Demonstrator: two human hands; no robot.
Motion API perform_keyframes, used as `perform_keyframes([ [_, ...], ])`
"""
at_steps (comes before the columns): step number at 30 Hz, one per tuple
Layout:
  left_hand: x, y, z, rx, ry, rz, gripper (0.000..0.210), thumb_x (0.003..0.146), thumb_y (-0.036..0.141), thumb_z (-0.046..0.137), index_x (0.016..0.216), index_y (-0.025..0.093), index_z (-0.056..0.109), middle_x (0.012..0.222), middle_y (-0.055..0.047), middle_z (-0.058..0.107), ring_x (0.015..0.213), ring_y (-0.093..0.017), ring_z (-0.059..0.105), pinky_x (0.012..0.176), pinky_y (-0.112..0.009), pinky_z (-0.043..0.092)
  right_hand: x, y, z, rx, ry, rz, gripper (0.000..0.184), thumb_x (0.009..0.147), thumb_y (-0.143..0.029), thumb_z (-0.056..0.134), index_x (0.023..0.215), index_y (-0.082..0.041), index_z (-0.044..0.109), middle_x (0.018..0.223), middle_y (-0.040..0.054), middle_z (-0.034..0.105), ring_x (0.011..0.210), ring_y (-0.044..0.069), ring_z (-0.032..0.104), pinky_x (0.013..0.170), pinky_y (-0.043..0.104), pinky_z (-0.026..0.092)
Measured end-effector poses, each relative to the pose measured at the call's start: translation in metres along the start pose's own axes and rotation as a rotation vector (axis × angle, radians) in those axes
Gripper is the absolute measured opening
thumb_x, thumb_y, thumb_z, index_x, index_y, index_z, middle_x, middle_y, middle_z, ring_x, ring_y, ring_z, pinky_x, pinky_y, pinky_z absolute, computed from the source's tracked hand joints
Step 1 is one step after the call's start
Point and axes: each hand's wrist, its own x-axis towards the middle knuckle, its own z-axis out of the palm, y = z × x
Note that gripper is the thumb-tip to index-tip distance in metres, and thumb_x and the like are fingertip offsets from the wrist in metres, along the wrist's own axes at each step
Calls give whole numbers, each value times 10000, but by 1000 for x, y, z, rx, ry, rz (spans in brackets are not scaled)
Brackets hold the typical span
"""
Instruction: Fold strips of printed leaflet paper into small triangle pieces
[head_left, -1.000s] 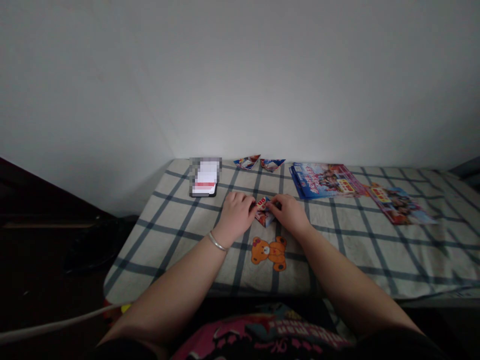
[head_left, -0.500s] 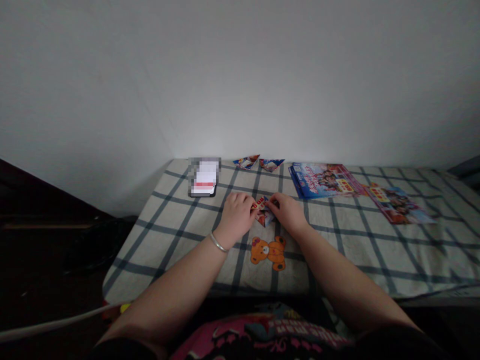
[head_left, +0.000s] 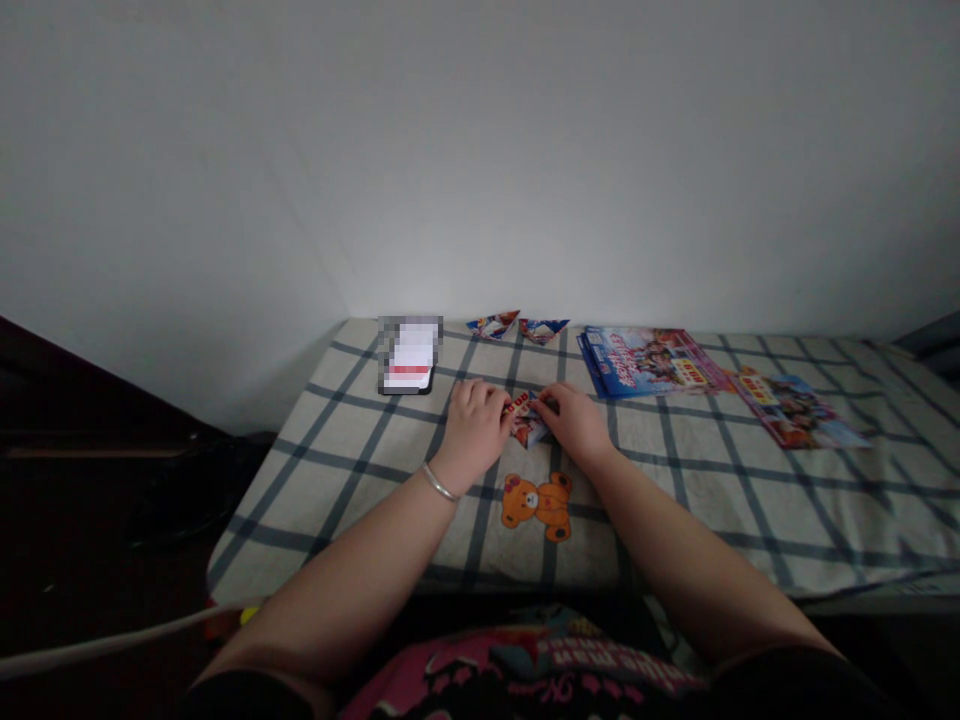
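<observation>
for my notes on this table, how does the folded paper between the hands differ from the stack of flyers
The folded paper is creased into a small, angular shape; the stack of flyers lies flat.
The folded paper covers much less area than the stack of flyers.
The left hand and right hand hold the folded paper, while neither touches the stack of flyers.
Both carry colourful print.

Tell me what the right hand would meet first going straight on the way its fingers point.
The right hand would first meet the folded paper at its fingertips; beyond that, probably the left hand, though depth is unclear.
</observation>
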Motion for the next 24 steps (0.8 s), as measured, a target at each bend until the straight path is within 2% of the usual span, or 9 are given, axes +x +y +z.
perform_keyframes([
  [7, 0, -1, 6, -14, 1, 21, 247, 878, 379, 579, 1014, 174, 597, 1051, -98, 560, 1083, -274, 470, 1020, -463, 365, 1, 4, 4, 73, 3, -22, 144, 875, -334, 606, 867, -211, 681, 860, 41, 690, 838, 195, 612, 734, 292, 432],
  [15, -1, -5, 9, -71, -38, 75, 452, 832, 402, 638, 1214, 169, 572, 1253, -117, 543, 1201, -302, 447, 1071, -475, 346, -1, 8, 8, 203, -19, -75, 75, 845, -233, 623, 831, -204, 691, 808, 45, 692, 834, 207, 599, 756, 315, 433],
  [20, 1, -7, 9, -178, -69, 67, 402, 811, 334, 665, 1164, 159, 590, 1296, -121, 548, 1246, -294, 447, 1100, -471, 337, -2, 8, 9, 260, -17, -95, 64, 835, -213, 627, 822, -210, 689, 797, 37, 688, 820, 202, 593, 760, 322, 427],
  [24, 6, -8, 8, -309, -79, 44, 351, 757, 226, 704, 1086, 169, 595, 1161, -98, 620, 1158, -271, 520, 1047, -448, 401, -2, 7, 10, 307, 8, -155, 28, 821, -208, 633, 800, -209, 651, 812, 32, 669, 831, 193, 587, 780, 322, 435],
])
